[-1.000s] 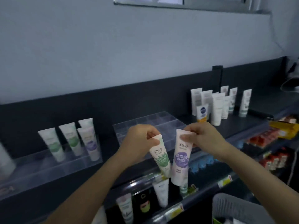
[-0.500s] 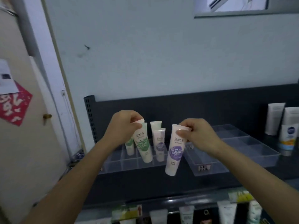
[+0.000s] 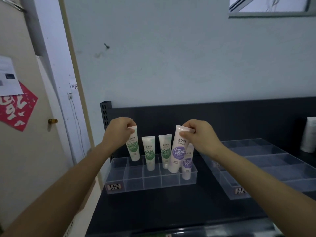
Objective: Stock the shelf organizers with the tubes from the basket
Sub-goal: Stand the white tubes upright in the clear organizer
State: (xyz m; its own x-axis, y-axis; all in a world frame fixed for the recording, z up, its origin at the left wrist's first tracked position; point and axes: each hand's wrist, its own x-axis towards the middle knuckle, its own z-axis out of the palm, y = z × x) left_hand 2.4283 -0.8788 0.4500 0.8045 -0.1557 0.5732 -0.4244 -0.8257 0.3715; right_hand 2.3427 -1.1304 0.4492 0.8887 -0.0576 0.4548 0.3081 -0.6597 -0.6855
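Note:
My left hand (image 3: 118,132) pinches the crimped top of a green-label tube (image 3: 133,147), cap down over the back left cells of the clear organizer (image 3: 150,184). My right hand (image 3: 198,137) pinches the top of a purple-label tube (image 3: 178,151), its cap low over a right-hand cell. Two green tubes (image 3: 149,153) stand in the back row. A second purple tube (image 3: 187,165) stands in the rightmost cell, partly hidden behind the held one. The basket is out of view.
A second clear organizer (image 3: 259,170) sits to the right on the dark shelf (image 3: 153,207). White tubes (image 3: 309,137) stand at the far right edge. A door with a red paper decoration (image 3: 15,110) lies to the left of the shelf's upright.
The view swung left to the left organizer. Both hands carried their tubes toward it; the green tube now hangs over the back left cells and the purple one over the right cells.

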